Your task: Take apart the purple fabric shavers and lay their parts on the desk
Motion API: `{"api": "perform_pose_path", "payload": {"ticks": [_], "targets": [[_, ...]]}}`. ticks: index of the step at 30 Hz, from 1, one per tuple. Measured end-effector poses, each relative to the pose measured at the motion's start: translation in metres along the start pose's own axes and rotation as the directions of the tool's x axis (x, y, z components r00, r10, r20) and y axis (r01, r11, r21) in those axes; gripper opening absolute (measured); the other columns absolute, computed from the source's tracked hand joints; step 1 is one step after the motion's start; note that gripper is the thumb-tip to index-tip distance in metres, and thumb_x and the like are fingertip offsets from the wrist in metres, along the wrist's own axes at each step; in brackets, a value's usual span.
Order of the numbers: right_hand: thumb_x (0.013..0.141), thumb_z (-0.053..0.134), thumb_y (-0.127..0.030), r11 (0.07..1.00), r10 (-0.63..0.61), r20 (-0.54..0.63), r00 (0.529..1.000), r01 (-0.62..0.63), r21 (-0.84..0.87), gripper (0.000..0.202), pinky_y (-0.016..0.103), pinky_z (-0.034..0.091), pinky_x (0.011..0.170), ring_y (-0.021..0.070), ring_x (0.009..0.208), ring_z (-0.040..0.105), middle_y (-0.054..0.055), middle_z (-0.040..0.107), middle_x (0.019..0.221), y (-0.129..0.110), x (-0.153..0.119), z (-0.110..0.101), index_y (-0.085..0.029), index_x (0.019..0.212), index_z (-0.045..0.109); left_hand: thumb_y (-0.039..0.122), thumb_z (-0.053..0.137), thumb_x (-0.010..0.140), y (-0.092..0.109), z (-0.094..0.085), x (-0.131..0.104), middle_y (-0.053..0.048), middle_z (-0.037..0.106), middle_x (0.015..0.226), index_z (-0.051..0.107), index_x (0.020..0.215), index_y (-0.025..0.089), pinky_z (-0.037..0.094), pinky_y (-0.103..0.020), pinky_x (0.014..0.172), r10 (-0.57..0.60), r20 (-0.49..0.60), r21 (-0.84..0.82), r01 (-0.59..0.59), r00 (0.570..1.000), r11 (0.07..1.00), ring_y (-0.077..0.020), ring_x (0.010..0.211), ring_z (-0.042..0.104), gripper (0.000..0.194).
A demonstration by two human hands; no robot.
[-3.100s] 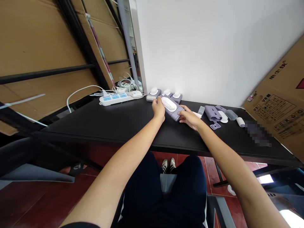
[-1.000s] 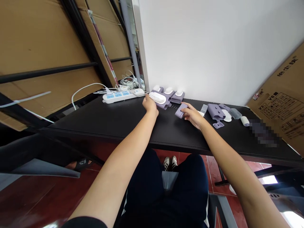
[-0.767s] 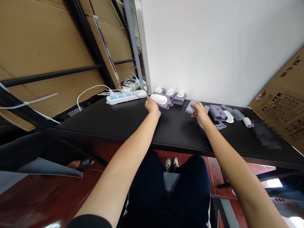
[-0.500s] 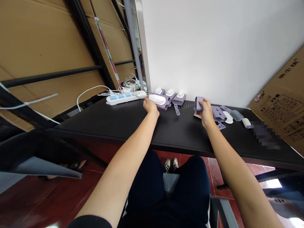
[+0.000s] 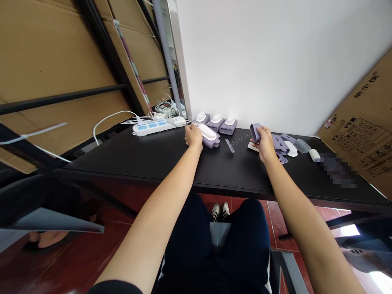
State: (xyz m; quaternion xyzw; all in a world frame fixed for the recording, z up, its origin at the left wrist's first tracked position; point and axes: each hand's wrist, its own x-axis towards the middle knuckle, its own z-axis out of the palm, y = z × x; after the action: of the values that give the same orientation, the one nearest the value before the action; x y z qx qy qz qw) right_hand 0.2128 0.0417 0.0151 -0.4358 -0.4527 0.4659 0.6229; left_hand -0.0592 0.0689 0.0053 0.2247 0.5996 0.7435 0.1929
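Observation:
My left hand [image 5: 193,136] is closed on the left end of a purple housing with a white oval top [image 5: 207,132], tilted above the table. My right hand [image 5: 264,141] grips a hollow purple shell [image 5: 255,132], its open side facing left. A thin coil spring [image 5: 241,140] stretches from near that shell to a small slotted purple strip [image 5: 229,145]. Under the right fingers a white piece [image 5: 252,146] shows in part. Behind my left hand stand three purple blocks with white tops [image 5: 228,126] in a row along the wall.
On the black table [image 5: 147,159], a white power strip [image 5: 159,125] with cables lies at left. Right of my right hand are purple parts [image 5: 279,143], a white oval piece [image 5: 292,149], a clear grey cover [image 5: 302,145] and a white cylinder [image 5: 314,155]. A cardboard box [image 5: 361,130] leans at far right.
The housing in my left hand has tilted and come away from the row of blocks. The slotted strip and spring have swung and slanted lower. My right hand keeps its hold on the shell.

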Motion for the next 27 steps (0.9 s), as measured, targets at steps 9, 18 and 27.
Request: {"api": "perform_pose_path", "payload": {"ticks": [9, 18, 27], "targets": [[0.094, 0.06, -0.038, 0.996, 0.066, -0.036, 0.997, -0.063, 0.06, 0.03, 0.019, 0.046, 0.049, 0.013, 0.063, 0.063, -0.002, 0.064, 0.095, -0.005, -0.002, 0.003, -0.026, 0.12, 0.05, 0.019, 0.058, 0.095, 0.022, -0.009, -0.022, -0.014, 0.06, 0.143, 0.067, 0.11, 0.024, 0.037, -0.054, 0.119, 0.307, -0.041, 0.377, -0.27, 0.951, 0.886, -0.0368, 0.141, 0.05, 0.018], [0.104, 0.053, -0.039, 0.993, 0.07, -0.075, 0.995, -0.062, 0.105, 0.019, 0.018, 0.049, 0.05, 0.013, 0.063, 0.065, -0.003, 0.062, 0.094, 0.0, 0.005, 0.002, -0.026, 0.118, 0.05, 0.049, 0.07, 0.098, 0.022, -0.008, -0.079, -0.013, 0.056, 0.156, 0.054, 0.154, 0.024, 0.034, -0.047, 0.124, 0.475, 0.855, 0.016, -0.926, 0.207, 0.376, -0.0317, 0.146, 0.051, 0.063], [0.107, 0.057, -0.039, 0.738, -0.264, -0.151, 0.953, 0.098, -0.668, 0.034, 0.044, 0.048, 0.105, 0.0327, 0.12, 0.062, 0.01, 0.069, 0.119, -0.004, 0.001, -0.011, -0.022, 0.137, 0.062, 0.052, 0.068, 0.099, 0.019, -0.01, -0.071, -0.014, 0.066, 0.146, 0.044, 0.166, 0.023, 0.035, -0.05, 0.12, 0.214, 0.963, 0.09, -0.945, 0.163, 0.316, -0.0349, 0.137, 0.059, 0.077]]}}
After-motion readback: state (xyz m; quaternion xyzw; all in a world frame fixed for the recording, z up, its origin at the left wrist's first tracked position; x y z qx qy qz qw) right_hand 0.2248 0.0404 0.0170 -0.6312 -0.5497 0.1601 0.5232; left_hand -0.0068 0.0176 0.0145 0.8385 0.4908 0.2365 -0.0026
